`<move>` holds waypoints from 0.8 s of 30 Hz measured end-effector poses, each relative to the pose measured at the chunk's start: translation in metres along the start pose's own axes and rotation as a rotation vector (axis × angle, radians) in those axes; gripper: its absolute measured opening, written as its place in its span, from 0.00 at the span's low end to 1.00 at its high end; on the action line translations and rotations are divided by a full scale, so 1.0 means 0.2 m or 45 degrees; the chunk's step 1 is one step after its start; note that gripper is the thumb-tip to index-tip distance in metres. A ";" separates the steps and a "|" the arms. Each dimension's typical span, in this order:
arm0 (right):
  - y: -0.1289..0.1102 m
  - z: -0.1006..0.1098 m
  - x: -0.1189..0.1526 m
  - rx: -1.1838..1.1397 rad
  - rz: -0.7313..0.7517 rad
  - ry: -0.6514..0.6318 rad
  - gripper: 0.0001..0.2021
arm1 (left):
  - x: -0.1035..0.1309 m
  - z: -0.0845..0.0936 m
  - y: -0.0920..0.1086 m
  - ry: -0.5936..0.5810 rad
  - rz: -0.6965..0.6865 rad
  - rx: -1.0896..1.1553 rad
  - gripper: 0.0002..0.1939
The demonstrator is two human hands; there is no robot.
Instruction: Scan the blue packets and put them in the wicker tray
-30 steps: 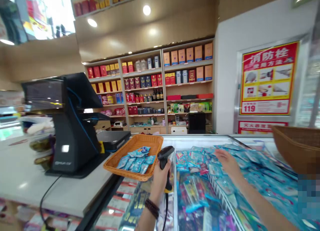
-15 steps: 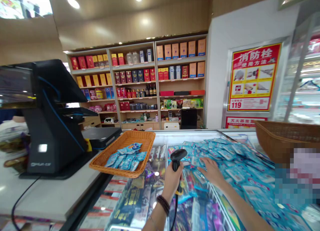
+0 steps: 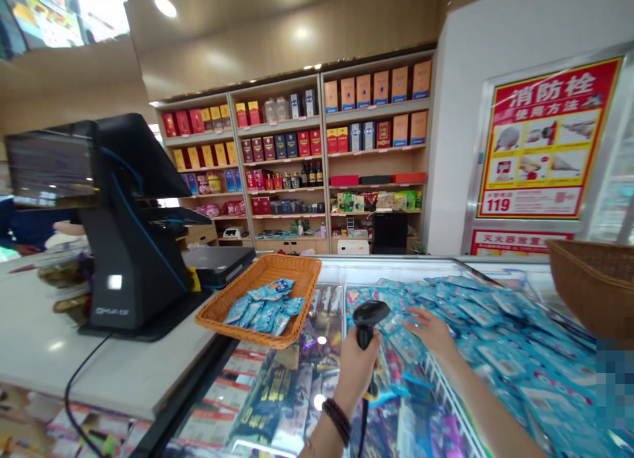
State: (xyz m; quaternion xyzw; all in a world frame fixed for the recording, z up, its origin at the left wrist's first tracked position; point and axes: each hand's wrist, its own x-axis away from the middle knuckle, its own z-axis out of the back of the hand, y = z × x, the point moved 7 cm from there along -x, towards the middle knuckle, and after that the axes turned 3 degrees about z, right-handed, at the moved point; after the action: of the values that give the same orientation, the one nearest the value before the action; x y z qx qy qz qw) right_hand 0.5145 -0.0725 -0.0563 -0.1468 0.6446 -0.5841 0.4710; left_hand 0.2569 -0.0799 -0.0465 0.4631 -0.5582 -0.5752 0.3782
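Observation:
Wrapped round the handle of a black barcode scanner (image 3: 370,313), my left hand (image 3: 358,364) is upright over the glass-topped case, a dark bracelet at its wrist. My right hand (image 3: 432,336) is to the right of the scanner, fingers apart, over the edge of a large pile of blue packets (image 3: 495,339). A blue packet (image 3: 405,344) lies just below its fingertips; whether they touch it is not clear. To the left, an orange wicker basket (image 3: 208,321) holds several blue packets (image 3: 267,307).
A black checkout terminal (image 3: 133,260) stands on the white counter (image 3: 148,372) at left, with a flat black device (image 3: 218,263) beside it. A brown basket (image 3: 589,280) is at far right. Behind are shelves (image 3: 277,128) of boxes. Part of a person shows at far left.
The view has turned left, so most things sit further right. My left hand still holds the scanner, and my right hand remains near the packets with its fingers spread.

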 end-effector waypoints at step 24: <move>-0.10 0.01 0.14 0.693 0.152 -0.475 0.27 | 0.03 0.00 0.03 -0.015 0.014 0.002 0.18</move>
State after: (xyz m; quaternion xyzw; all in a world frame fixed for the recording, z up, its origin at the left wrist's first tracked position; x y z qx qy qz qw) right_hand 0.4938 -0.0992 -0.0495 -0.0818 0.3750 -0.6693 0.6362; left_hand 0.2542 -0.0857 -0.0410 0.4570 -0.5635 -0.5753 0.3776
